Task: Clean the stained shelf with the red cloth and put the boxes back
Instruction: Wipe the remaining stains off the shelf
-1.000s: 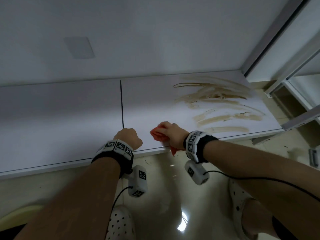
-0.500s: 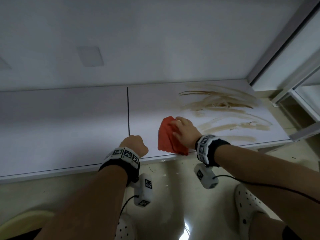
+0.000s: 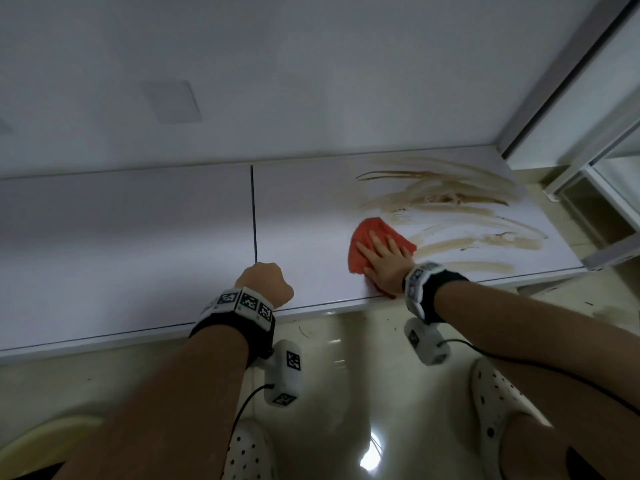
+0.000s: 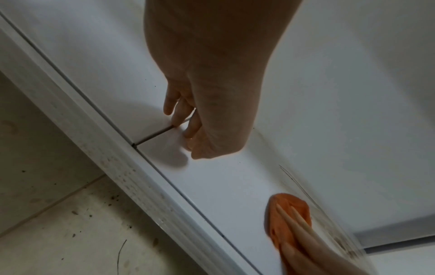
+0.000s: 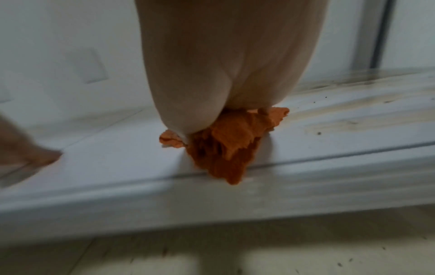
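Right hand (image 3: 384, 263) presses flat on the red cloth (image 3: 367, 237); left hand (image 3: 265, 280) rests fisted, empty. She should sweep firmly toward the two o'clock stains (image 3: 446, 199) on the shelf (image 3: 138, 220).

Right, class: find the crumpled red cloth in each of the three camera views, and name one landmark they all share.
Head view: the crumpled red cloth lies right of centre on the white stained shelf, under the flat right hand.
Left wrist view: bottom right, under long fingers.
Right wrist view: centre, one corner hanging over the shelf's front edge.
Shared landmark: the shelf's front edge.
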